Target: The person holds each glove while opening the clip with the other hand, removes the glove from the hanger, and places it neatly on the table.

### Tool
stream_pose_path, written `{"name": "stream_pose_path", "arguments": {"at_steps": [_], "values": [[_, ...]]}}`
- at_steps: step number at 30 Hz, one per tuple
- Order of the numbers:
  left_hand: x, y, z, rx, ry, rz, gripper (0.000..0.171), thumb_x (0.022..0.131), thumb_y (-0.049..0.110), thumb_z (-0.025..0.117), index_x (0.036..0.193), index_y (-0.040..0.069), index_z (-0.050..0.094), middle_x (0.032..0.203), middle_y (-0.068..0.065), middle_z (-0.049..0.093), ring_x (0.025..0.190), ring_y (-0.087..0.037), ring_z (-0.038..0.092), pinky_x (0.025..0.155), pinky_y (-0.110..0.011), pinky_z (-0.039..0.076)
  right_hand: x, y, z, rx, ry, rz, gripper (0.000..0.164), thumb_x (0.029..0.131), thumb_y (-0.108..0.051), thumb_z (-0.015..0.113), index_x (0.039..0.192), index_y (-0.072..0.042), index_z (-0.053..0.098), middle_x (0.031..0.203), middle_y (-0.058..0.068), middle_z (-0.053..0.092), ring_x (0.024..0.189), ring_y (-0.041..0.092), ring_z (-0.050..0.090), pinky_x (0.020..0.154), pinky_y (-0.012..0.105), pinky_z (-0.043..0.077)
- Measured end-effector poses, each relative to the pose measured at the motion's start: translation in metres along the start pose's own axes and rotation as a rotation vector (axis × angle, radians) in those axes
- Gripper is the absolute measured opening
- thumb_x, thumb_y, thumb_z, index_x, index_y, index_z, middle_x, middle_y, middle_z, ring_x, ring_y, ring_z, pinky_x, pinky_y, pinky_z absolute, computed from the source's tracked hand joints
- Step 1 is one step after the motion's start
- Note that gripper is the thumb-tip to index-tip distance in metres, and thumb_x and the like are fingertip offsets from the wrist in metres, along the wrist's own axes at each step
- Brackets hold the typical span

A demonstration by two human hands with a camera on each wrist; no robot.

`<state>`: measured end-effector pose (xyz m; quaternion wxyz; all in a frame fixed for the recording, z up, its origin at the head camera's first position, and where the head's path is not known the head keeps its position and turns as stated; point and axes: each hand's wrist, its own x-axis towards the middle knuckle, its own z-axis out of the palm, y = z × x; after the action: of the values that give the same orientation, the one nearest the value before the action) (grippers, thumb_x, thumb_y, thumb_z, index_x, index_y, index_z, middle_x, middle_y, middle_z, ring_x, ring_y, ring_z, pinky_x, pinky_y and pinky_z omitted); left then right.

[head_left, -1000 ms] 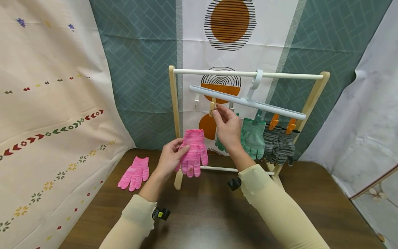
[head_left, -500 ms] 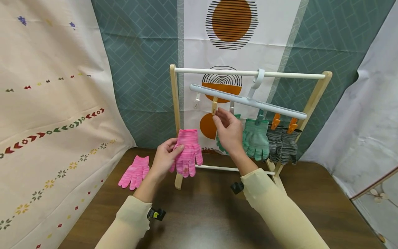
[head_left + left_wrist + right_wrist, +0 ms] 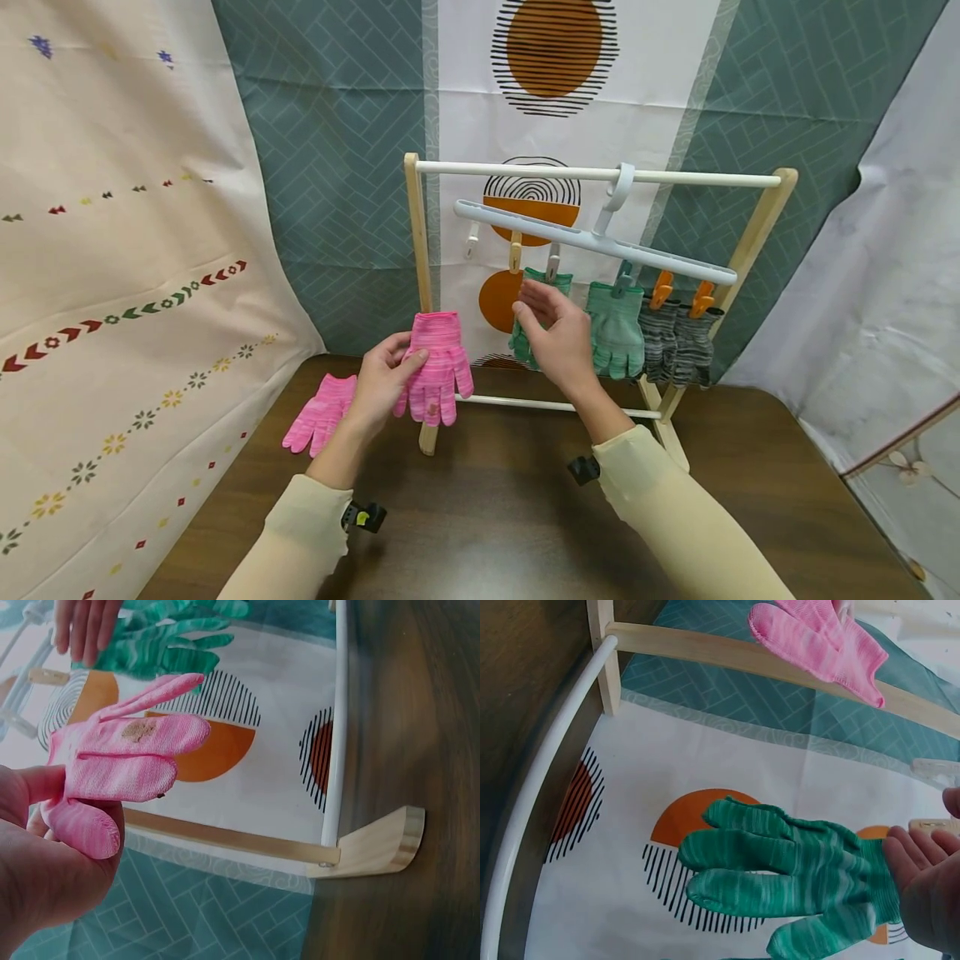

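Note:
My left hand (image 3: 382, 379) pinches a pink knit glove (image 3: 435, 358) at its side, between thumb and fingers. The glove hangs fingers down; a brown spot (image 3: 139, 732) shows on one finger in the left wrist view. My right hand (image 3: 558, 333) holds nothing, its fingers loosely bent below a wooden clothespin (image 3: 515, 252) on the pale hanger (image 3: 592, 241). It is in front of one green glove (image 3: 795, 870), which hangs from a grey clip (image 3: 552, 262). A second pink glove (image 3: 318, 417) lies on the table, partly behind the left forearm.
The hanger hooks over the white bar of a wooden rack (image 3: 417, 233). A white clip (image 3: 471, 240) hangs at its left end. Another green glove (image 3: 617, 333) and dark grey gloves (image 3: 693, 346) in orange clips (image 3: 662, 290) hang to the right.
My right hand has come off the wooden clothespin and dropped a little below it. The left hand has shifted left with the pink glove.

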<state>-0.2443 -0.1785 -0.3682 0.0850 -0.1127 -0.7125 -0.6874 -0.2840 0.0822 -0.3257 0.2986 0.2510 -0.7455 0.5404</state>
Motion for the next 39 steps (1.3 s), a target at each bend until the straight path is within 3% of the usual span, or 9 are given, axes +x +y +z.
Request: {"name": "stream_pose_path", "arguments": {"at_steps": [7,11,15,24,29,31,35,39], "values": [[-0.001,-0.001,-0.008,0.010,0.029,-0.004,0.037,0.093,0.012,0.064,0.127,0.000,0.054,0.103,-0.023,0.067,0.079,-0.022,0.068,0.067,-0.031,0.056,-0.010,-0.004,-0.008,0.001,-0.046,-0.002,0.034,0.092,-0.017,0.066,0.126,-0.013,0.061,0.120,0.004,0.064,0.108,0.026,0.063,0.091,0.043,0.049],[-0.002,-0.004,-0.016,0.038,0.037,-0.010,0.038,0.093,0.012,0.064,0.128,-0.001,0.054,0.104,-0.023,0.067,0.079,-0.021,0.068,0.067,-0.030,0.056,-0.017,-0.024,-0.014,0.002,-0.070,-0.005,0.034,0.092,-0.008,0.065,0.125,-0.005,0.060,0.119,0.013,0.064,0.108,0.034,0.062,0.091,0.049,0.048],[-0.001,-0.008,-0.024,0.056,0.046,-0.016,0.037,0.093,0.012,0.063,0.127,-0.002,0.054,0.104,-0.024,0.066,0.077,-0.019,0.067,0.065,-0.029,0.055,-0.023,-0.039,-0.020,-0.005,-0.100,0.004,0.035,0.091,-0.004,0.064,0.125,0.000,0.059,0.120,0.016,0.064,0.109,0.035,0.061,0.092,0.048,0.048],[0.006,-0.040,-0.046,0.040,0.062,-0.018,0.041,0.093,0.016,0.065,0.128,0.000,0.053,0.108,-0.024,0.066,0.077,-0.015,0.067,0.066,-0.026,0.055,-0.032,-0.040,-0.029,-0.021,-0.114,-0.006,0.035,0.090,-0.003,0.065,0.124,0.000,0.060,0.120,0.016,0.063,0.109,0.034,0.061,0.092,0.049,0.047],[0.006,-0.048,-0.052,0.059,0.058,-0.040,0.042,0.093,0.021,0.065,0.129,0.002,0.052,0.107,-0.019,0.067,0.079,-0.016,0.068,0.067,-0.027,0.055,-0.037,-0.040,-0.034,-0.038,-0.109,-0.001,0.034,0.090,-0.004,0.066,0.124,-0.002,0.061,0.119,0.014,0.064,0.109,0.034,0.061,0.092,0.048,0.047],[0.005,-0.046,-0.054,0.058,0.046,-0.063,0.043,0.094,0.020,0.063,0.131,0.002,0.050,0.109,-0.020,0.066,0.081,-0.018,0.068,0.068,-0.028,0.056,-0.040,-0.039,-0.037,-0.041,-0.108,0.004,0.034,0.090,-0.004,0.066,0.124,-0.004,0.061,0.119,0.013,0.064,0.109,0.034,0.061,0.093,0.049,0.047],[0.006,-0.052,-0.060,0.081,0.050,-0.089,0.044,0.094,0.021,0.063,0.132,0.003,0.049,0.111,-0.020,0.066,0.084,-0.018,0.068,0.070,-0.028,0.055,-0.044,-0.012,-0.043,-0.054,-0.110,0.012,0.035,0.092,-0.017,0.066,0.126,-0.016,0.062,0.121,0.008,0.064,0.111,0.024,0.061,0.094,0.040,0.048],[0.010,-0.061,-0.066,0.144,0.064,-0.111,0.045,0.094,0.025,0.064,0.132,0.005,0.051,0.110,-0.017,0.068,0.084,-0.015,0.068,0.070,-0.025,0.054,-0.048,0.008,-0.049,-0.080,-0.101,0.023,0.036,0.091,-0.025,0.067,0.127,-0.019,0.062,0.122,0.004,0.064,0.111,0.016,0.061,0.092,0.033,0.049]]}}
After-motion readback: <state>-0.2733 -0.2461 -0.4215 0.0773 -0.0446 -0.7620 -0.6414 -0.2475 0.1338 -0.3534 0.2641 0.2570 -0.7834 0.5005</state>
